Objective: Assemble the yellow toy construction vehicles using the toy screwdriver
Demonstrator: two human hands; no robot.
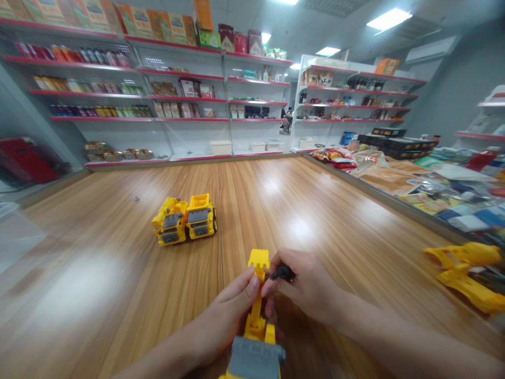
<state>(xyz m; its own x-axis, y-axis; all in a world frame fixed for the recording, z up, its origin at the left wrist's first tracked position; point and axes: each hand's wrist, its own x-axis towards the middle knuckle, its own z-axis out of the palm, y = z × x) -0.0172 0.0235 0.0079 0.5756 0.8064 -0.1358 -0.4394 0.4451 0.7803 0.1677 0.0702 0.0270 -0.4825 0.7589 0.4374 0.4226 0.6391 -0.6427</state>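
A yellow toy excavator [256, 345] with a grey cab front is close to me, its arm and bucket [259, 258] pointing away. My left hand [232, 300] is closed around the excavator's arm, with the thumb pressed on top below the bucket. From the right, my right hand [302, 279] pinches a small black screwdriver [283, 272]. The tool's tip points at the side of the arm near the bucket; whether it touches a screw cannot be made out.
Two yellow toy trucks [185, 218] stand side by side farther back on the wooden table [118, 247]. Loose yellow toy parts [469, 273] lie at the right. A tiny grey piece [136, 198] is at the back left, near a clear plastic bin [18, 231]. Stocked shelves [189, 95] line the back.
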